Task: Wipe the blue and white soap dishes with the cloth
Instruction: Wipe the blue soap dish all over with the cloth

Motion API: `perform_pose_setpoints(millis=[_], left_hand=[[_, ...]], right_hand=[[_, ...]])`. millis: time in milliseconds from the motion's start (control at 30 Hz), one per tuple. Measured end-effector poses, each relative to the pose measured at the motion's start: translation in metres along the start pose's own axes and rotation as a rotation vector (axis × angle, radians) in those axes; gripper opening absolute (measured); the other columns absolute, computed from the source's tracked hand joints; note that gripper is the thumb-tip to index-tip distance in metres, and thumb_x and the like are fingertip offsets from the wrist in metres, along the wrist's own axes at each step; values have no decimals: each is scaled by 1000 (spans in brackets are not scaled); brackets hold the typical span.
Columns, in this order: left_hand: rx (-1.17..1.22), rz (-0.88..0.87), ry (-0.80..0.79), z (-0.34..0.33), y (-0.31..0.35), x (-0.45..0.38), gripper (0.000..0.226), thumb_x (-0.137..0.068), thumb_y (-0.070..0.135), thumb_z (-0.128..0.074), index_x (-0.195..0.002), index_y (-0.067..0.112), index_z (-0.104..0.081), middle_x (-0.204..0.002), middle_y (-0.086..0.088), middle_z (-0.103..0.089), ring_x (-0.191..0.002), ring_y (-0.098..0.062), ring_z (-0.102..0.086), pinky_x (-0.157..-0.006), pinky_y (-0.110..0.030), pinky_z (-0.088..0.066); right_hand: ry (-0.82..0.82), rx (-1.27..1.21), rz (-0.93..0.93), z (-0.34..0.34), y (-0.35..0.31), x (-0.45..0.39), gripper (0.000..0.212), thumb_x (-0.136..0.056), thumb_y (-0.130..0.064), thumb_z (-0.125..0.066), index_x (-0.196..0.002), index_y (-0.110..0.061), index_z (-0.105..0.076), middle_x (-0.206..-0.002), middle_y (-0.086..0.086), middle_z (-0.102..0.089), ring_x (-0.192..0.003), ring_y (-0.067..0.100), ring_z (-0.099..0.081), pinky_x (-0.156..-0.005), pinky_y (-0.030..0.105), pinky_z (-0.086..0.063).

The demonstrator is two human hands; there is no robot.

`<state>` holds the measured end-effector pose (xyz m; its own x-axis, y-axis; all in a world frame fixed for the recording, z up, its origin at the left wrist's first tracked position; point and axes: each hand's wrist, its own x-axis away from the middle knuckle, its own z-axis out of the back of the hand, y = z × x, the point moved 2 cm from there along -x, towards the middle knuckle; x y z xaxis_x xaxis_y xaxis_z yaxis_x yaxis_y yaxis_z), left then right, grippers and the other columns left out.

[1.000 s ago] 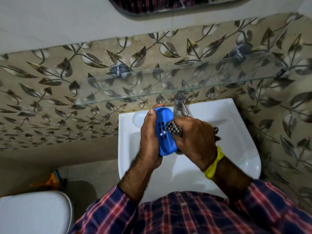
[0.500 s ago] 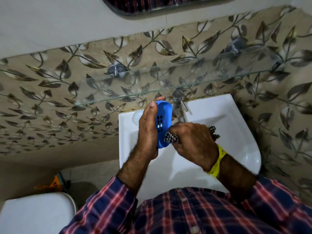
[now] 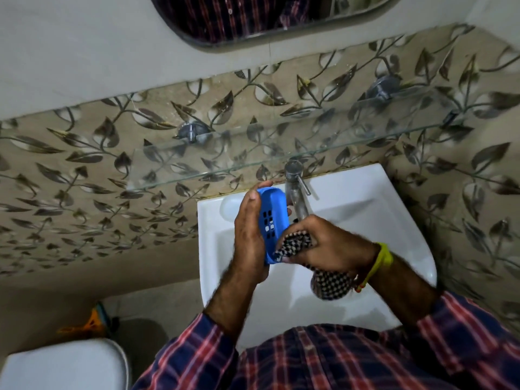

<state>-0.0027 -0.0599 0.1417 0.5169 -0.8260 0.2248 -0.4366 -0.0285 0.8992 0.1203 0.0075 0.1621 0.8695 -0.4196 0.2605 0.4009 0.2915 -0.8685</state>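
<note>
My left hand [image 3: 249,237] grips the blue soap dish [image 3: 273,218] on edge over the white sink [image 3: 399,220], its slotted bottom facing right. My right hand [image 3: 326,246] is closed on a black-and-white checked cloth [image 3: 295,242] and presses it against the lower end of the blue dish; more of the cloth hangs below the wrist. A pale white rounded shape, which may be the white soap dish [image 3: 229,208], rests on the sink's back left corner, partly hidden by my left hand.
A metal tap [image 3: 295,190] stands just behind the dish. A glass shelf [image 3: 281,156] juts from the leaf-patterned tiled wall above the sink. A mirror [image 3: 253,18] hangs higher up. A white toilet lid [image 3: 64,364] sits lower left, with an orange object [image 3: 90,322] on the floor.
My right hand has slid the cloth down from the middle of the blue dish to its lower end. The dish has stayed in my left hand over the sink.
</note>
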Motion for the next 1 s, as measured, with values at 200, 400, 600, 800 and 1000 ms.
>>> perform_pose_setpoints(millis=[200,400,600,800,1000], left_hand=[[135,105,-49,4,4,-4,62,-87,68,-44,-130,30,-66,-109,-11,-71,-88,-23,-68,-76,-39,-56],[118,135,-53,-3,6,-8,62,-94,63,-41,-135,23,-62,-114,-9,-75,-98,-23,-74,-75,-35,-61],[65,107,-45,-8,-1,0,61,-94,56,-48,-140,18,-58,-134,-16,-66,-125,-31,-63,-100,-39,-54],[25,3,-83,-6,-4,1,49,-101,47,-45,-137,16,-56,-133,-20,-65,-127,-33,-61,-100,-40,-52],[14,-12,-92,-9,2,-1,50,-98,51,-49,-135,18,-57,-125,-20,-68,-116,-33,-65,-95,-45,-54]], right_hand=[[569,-188,-5,18,5,2,14,-77,-15,-83,-84,-15,-71,-81,2,-76,-75,14,-70,-76,37,-58],[753,50,2,10,-32,-7,17,-75,-33,-77,-80,-23,-63,-70,-8,-71,-65,8,-67,-57,25,-56],[642,-874,-278,1,-32,-25,16,-74,-12,-82,-89,-9,-77,-82,6,-79,-80,24,-77,-83,45,-62],[438,-1185,-205,5,-33,-17,27,-80,6,-72,-106,1,-72,-93,16,-77,-81,27,-75,-72,34,-62],[406,-1034,-90,4,-33,-11,20,-83,8,-70,-99,-3,-74,-84,8,-77,-78,20,-74,-70,29,-60]])
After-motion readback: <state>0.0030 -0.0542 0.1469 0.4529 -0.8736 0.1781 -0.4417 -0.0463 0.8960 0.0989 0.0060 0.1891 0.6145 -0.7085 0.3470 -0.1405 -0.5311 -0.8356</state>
